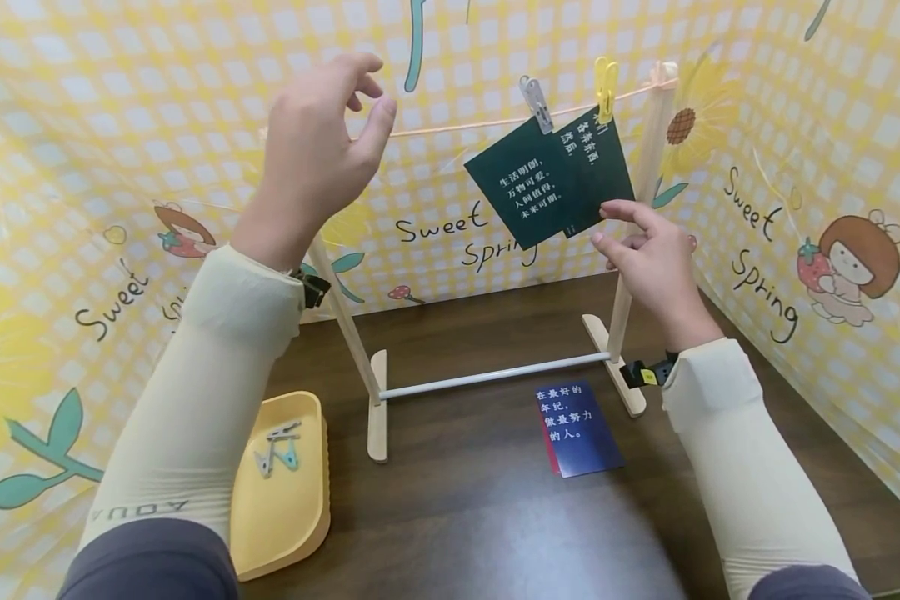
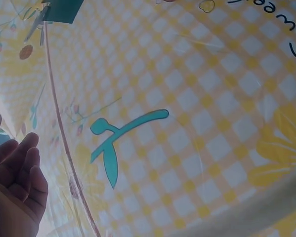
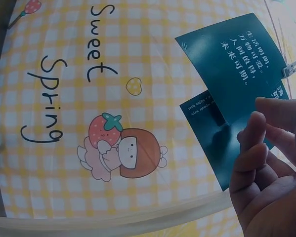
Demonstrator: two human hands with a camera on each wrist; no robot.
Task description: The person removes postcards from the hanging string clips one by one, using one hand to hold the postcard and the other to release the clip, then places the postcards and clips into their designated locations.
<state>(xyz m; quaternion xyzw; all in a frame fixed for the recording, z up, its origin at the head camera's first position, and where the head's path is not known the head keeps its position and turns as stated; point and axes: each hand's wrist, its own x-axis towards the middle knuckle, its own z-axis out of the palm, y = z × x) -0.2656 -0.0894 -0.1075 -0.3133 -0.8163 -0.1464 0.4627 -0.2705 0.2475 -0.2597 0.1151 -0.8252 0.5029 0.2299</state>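
Observation:
Two dark green cards with white writing hang from a pink string (image 1: 450, 127). The left card (image 1: 521, 179) overlaps the right card (image 1: 611, 171). A grey clothespin (image 1: 537, 107) sits at the top of the left card, and a yellow clothespin (image 1: 606, 87) holds the right one. My right hand (image 1: 652, 262) is at the lower edge of the right card, thumb and forefinger apart; whether a fingertip touches the card I cannot tell. My left hand (image 1: 318, 150) is raised beside the string's left part, fingers loosely bent, holding nothing.
The string runs across a wooden stand with a right post (image 1: 651, 158) and a white lower bar (image 1: 495, 377). A blue card (image 1: 581, 442) lies on the brown table (image 1: 450, 500), a red edge showing under it. At the left, a yellow tray (image 1: 315, 500) holds several clothespins (image 1: 277, 450).

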